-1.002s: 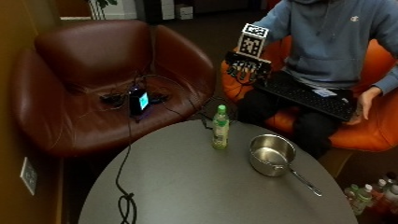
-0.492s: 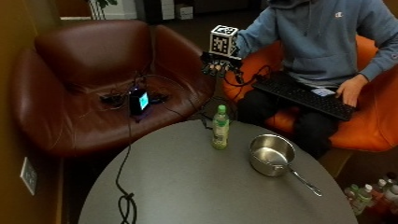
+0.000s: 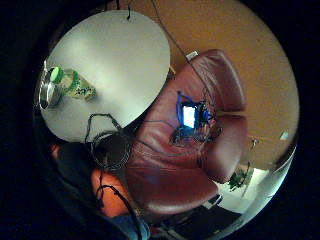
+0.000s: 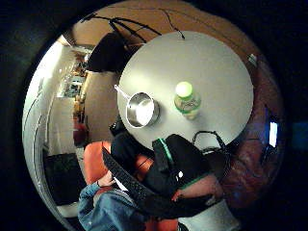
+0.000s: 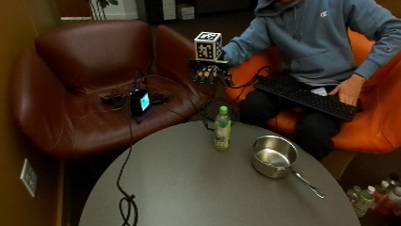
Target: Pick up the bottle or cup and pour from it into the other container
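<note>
A small green-capped bottle (image 5: 221,128) with a yellow-green label stands upright near the far edge of the round grey table (image 5: 188,188). To its right sits a steel saucepan (image 5: 274,155), empty, with its handle pointing toward the near right. My gloved right hand (image 5: 206,74) hovers in the air behind and above the bottle, fingers hanging relaxed and holding nothing. Both palm views look down on the table from a distance: the bottle (image 4: 186,101) (image 3: 75,85) stands beside the saucepan (image 4: 141,109) (image 3: 47,94).
A brown leather armchair (image 5: 81,94) stands left of the hand, holding a lit device (image 5: 140,101) and cables. A black cable (image 5: 125,197) trails over the table's left side. A keyboard (image 5: 307,96) rests on the person's lap. Bottles (image 5: 370,195) stand on the floor.
My hand has moved left from in front of the person's lap toward the armchair, staying above the table's far edge. Bottle and saucepan have not moved.
</note>
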`<state>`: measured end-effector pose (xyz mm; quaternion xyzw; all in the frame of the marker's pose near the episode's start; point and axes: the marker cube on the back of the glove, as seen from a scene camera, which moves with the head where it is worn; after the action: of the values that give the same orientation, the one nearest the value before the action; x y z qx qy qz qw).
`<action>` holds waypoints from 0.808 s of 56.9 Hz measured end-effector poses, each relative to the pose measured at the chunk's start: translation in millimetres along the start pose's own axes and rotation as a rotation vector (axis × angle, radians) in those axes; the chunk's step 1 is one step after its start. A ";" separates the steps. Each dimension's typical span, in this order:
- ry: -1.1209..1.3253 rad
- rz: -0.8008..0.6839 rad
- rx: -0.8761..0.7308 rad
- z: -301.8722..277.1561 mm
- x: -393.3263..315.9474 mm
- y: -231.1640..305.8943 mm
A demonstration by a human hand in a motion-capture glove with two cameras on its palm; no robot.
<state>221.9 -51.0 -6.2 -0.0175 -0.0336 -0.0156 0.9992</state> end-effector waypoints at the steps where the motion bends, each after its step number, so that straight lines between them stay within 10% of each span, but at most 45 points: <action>1: -0.025 -0.015 -0.011 7.3 5.2 9.1; 46: -0.579 -0.184 -0.133 43.9 37.1 -30.9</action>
<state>255.0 -81.5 41.1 -0.0833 -0.3173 -0.1025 0.9391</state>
